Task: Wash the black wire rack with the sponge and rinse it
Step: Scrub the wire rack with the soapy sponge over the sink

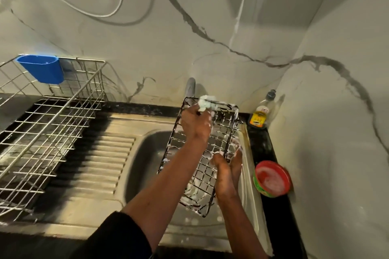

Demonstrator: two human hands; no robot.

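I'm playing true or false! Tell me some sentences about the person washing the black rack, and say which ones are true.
1. The left hand holds the sponge at the far edge of the black wire rack. True.
2. The rack lies flat on the drainboard. False: it is held tilted over the sink.
3. The right hand grips the rack's right side. True.
4. The cup on the basket is red. False: the cup hooked on the silver dish basket is blue.
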